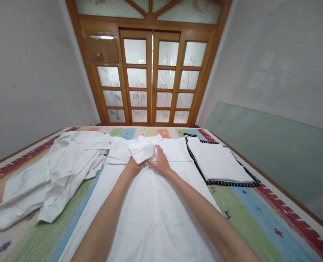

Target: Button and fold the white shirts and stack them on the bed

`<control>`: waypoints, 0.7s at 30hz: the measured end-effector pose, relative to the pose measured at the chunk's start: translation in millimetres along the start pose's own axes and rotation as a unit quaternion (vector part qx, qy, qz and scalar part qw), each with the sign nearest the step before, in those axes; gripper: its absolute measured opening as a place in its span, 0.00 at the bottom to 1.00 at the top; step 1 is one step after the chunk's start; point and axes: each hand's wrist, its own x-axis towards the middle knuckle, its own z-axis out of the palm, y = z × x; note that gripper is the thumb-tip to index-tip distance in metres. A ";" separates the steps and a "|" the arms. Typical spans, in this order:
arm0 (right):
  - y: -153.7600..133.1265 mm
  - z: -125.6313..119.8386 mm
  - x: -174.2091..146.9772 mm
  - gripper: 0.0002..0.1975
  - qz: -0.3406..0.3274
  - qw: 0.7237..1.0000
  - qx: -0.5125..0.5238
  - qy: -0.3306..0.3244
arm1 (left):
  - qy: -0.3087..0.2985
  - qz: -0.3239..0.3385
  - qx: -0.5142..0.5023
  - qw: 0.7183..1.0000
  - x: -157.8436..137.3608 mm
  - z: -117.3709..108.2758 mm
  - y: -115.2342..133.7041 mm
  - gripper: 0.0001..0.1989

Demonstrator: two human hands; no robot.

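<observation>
White shirt (150, 211) lay spread beneath both hands, its cuff (141, 151) just ahead of them. Left hand (135, 167): fingers hidden under cuff, grip could not be told. Right hand (161, 161): half open, fingers extended, thumb by cuff's edge.

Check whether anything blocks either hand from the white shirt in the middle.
Nothing visible does: the left hand and right hand both touch the shirt. The crumpled white clothing lies off left, the folded white cloth off right.
</observation>
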 end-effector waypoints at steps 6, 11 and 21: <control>-20.9 -3.6 1.9 0.30 -0.042 0.994 -0.075 0.070 | -0.045 0.059 0.051 0.996 5.7 10.8 -3.2 0.24; -14.0 -22.0 14.4 0.17 0.072 0.986 0.013 0.149 | -0.065 -0.020 0.083 0.994 -3.7 3.3 4.2 0.25; 45.9 -65.6 16.2 0.23 0.372 0.873 0.259 0.179 | -0.107 -0.098 0.097 0.985 -3.4 -3.0 12.7 0.28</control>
